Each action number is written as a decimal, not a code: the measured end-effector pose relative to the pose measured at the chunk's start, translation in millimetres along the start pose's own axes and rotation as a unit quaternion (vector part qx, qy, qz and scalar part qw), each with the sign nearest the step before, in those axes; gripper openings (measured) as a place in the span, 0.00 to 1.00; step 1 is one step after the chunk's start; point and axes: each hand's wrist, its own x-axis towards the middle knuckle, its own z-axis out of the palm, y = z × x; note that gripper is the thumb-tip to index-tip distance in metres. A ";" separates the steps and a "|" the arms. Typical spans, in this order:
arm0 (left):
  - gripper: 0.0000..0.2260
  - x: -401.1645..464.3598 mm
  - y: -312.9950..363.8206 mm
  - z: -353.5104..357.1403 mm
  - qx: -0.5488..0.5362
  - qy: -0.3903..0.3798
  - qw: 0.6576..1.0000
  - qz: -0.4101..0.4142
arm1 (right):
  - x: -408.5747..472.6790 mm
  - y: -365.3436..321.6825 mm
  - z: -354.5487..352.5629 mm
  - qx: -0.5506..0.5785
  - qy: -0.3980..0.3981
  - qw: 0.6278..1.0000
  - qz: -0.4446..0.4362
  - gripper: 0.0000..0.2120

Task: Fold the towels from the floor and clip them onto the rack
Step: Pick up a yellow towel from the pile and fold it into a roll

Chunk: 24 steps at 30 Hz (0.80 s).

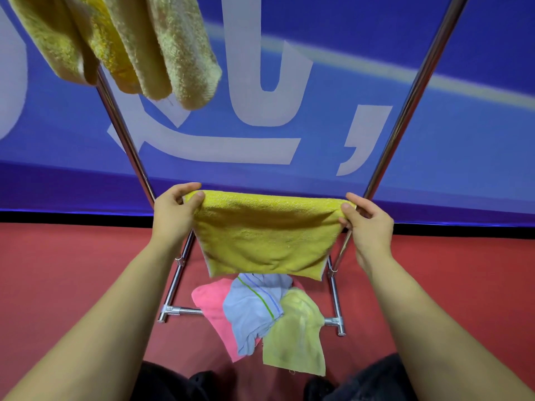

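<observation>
Both hands were up in front of the rack [411, 91], holding a folded yellow towel [266, 235] stretched between them. The left hand [173, 212] pinched the towel's upper left corner, thumb over the fold; the right hand [367, 221] pinched the upper right corner, fingers curled behind it. The towel hung flat, folded edge on top, lower edge loose, in the air between the rack's two slanting chrome poles and above its lower crossbar [188, 311]. On the red floor [72, 270] under the held towel lay a small heap across the crossbar: a pink towel [211, 302] to the left, a pale blue cloth [252, 311] with green and blue stripes over it, a light yellow-green towel [295, 337] to the right, draped over the bar. At the upper left of the view, several yellowish towels [115, 39] hung in folds beside the left pole; their attachment was out of view. Behind the rack stood a blue banner [463, 125] with large white lettering. Dark shoes [202, 383] showed at the bottom edge.
</observation>
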 end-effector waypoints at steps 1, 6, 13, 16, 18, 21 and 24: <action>0.07 -0.3 0.3 0.1 0.004 0.001 1.000 -0.001 | 0.7 0.3 -0.8 -0.020 0.006 1.000 -0.014 0.12; 0.09 -1.0 0.0 1.8 -0.003 0.004 1.000 -0.013 | 1.1 0.0 -4.7 -0.100 0.017 0.991 -0.085 0.10; 0.09 1.2 -0.6 -1.2 0.011 -0.009 1.000 -0.020 | 2.6 -0.3 -9.8 -0.079 0.027 0.993 -0.081 0.09; 0.10 1.3 -0.3 -2.0 0.022 -0.007 1.000 -0.017 | 4.1 -0.4 -11.4 -0.067 0.025 0.995 -0.076 0.09; 0.11 0.2 2.0 -1.3 0.024 -0.003 1.000 -0.008 | 5.8 0.5 -12.5 -0.066 0.024 0.995 -0.067 0.10; 0.12 -1.5 6.8 -0.7 0.012 -0.001 1.000 0.002 | 6.8 1.5 -14.2 -0.079 0.015 0.995 -0.060 0.12; 0.13 -2.4 9.4 -0.8 -0.002 -0.005 1.000 -0.002 | 7.3 1.8 -14.4 -0.067 0.016 0.997 -0.046 0.13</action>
